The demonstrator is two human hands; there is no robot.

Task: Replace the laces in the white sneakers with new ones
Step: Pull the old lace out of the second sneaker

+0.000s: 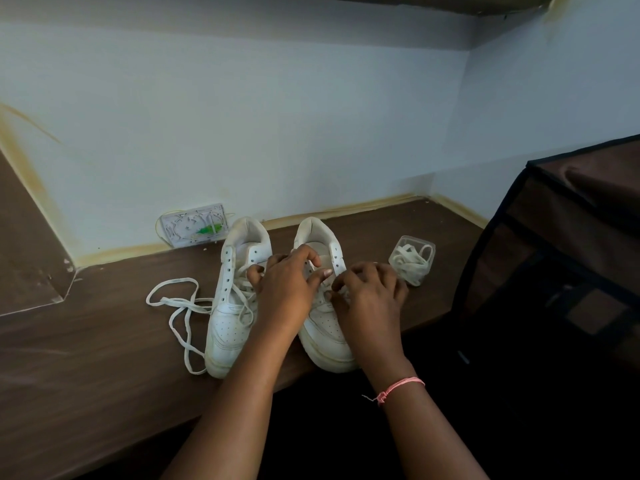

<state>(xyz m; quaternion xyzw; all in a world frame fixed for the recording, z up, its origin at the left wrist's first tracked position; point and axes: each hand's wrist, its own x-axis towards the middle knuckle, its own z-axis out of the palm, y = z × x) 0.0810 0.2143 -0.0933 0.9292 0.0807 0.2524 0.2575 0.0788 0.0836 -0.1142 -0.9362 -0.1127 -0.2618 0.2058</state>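
Hands work close together, left hand (287, 282) and right hand (369, 292) pinching the lace on the right sneaker (323, 299) beneath them, seemingly to free it, with spare laces in the tub (412, 259) just beyond the right hand.

A white wall plate (194, 224) leans behind; a dark fabric cabinet (568, 258) stands right.

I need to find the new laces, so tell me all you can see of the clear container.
The container is a small clear plastic tub with no lid on it, standing upright on the brown table to the right of the right sneaker. White flat laces fill it in a loose tangle. Neither hand touches it.
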